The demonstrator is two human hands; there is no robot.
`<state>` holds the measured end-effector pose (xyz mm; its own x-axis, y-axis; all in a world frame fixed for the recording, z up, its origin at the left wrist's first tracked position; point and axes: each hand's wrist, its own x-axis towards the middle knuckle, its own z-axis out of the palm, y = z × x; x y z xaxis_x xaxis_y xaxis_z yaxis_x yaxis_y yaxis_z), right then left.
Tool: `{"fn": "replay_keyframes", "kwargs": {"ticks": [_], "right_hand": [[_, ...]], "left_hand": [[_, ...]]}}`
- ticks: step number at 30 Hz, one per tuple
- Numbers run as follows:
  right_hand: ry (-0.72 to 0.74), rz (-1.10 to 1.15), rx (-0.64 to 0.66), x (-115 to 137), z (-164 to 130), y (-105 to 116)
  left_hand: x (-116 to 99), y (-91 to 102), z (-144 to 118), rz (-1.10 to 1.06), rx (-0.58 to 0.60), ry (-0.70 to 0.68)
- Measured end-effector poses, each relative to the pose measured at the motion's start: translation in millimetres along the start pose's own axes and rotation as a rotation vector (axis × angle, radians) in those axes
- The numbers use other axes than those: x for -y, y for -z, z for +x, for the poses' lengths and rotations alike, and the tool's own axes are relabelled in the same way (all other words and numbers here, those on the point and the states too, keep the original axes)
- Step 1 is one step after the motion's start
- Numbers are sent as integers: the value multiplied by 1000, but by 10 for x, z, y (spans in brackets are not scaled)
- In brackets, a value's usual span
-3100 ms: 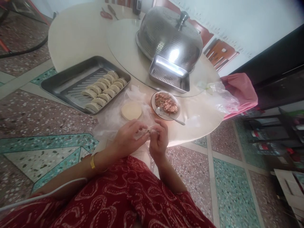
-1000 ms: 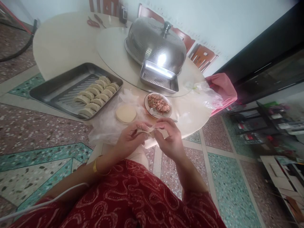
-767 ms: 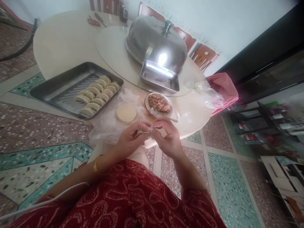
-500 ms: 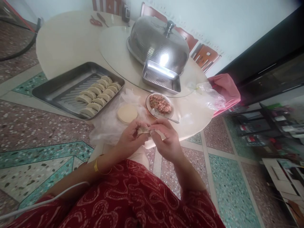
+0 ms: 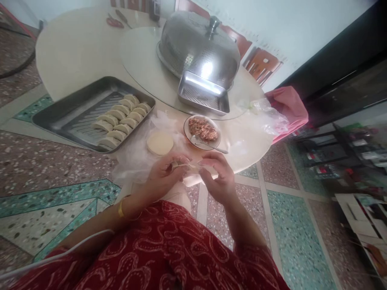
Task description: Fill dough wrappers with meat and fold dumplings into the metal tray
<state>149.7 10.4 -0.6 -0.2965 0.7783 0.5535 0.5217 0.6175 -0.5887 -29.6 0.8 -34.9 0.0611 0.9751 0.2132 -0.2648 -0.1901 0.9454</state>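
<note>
- The right hand [image 5: 220, 177] is now a little apart from the left hand [image 5: 165, 173]; half a second ago its fingertips were meeting the left ones over the dough piece [image 5: 180, 164].
- The left fingers keep the dough piece, pinched between thumb and forefinger; it is in the air, above the near edge of the table [image 5: 250, 153], partly hidden by the hand.
- The right thumb and forefinger stand parted, facing the left fingertips; whether they touch the end of the dough, I cannot tell from where I stand.
- For the work, I understand this as a small pause between two pinches; the closing of the edge is probably under way, but I cannot see how much of it is sealed.
- The folded dumplings [image 5: 120, 109] remain in two rows in the large tray [image 5: 72, 108]; no new one has come there, so the piece in hand is not yet laid beside them.
- The round wrappers [image 5: 160, 143] lie on the plastic sheet [image 5: 130, 171], just as they were; the meat filling [image 5: 203, 127] is on its plate [image 5: 186, 135], and the spoon [image 5: 216, 149] rests there, its handle over the rim; so it seems that only the fingers are busy at this moment.
</note>
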Motion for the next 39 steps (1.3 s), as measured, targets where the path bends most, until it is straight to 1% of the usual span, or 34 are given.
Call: {"fn": "replay_keyframes", "kwargs": {"ticks": [4, 7, 9, 13, 15, 17, 20, 24, 26, 30, 32, 33, 36, 37, 39], "right_hand": [[-4, -59, 63, -12, -27, 16], [-36, -60, 66, -16, -19, 14], [-93, -22, 63, -22, -9, 3], [-269, 93, 94, -40, 21, -30], [-312, 135, 107, -44, 35, -48], [-316, 155, 109, -38, 45, -69], [-248, 138, 105, -13, 46, -103], [-23, 24, 48, 28, 38, -137], [84, -56, 21, 44, 36, -146], [229, -177, 0, 51, 17, -161], [256, -191, -24, 39, -7, -179], [255, -188, -57, 30, -23, -191], [217, -184, -206, 3, -72, -244], [202, -192, -241, -1, -86, -266], [179, -209, -266, 2, -108, -312]], "left_hand": [[24, -11, 5, 41, 5, -31], [42, -15, 7, 135, 42, -62], [52, -18, 8, 189, 67, -74], [71, -24, 15, 267, 97, -84], [77, -26, 22, 301, 102, -89], [76, -27, 29, 318, 100, -95], [71, -28, 37, 293, 88, -85], [78, -18, 30, 221, 77, -17], [84, -11, 23, 200, 54, 11], [79, -8, 24, 199, 32, 46], [70, -16, 31, 179, 13, 45], [64, -21, 35, 164, -5, 41], [46, -40, 43, 114, -59, 44], [39, -47, 44, 102, -68, 50], [26, -59, 45, 93, -73, 59]]}}
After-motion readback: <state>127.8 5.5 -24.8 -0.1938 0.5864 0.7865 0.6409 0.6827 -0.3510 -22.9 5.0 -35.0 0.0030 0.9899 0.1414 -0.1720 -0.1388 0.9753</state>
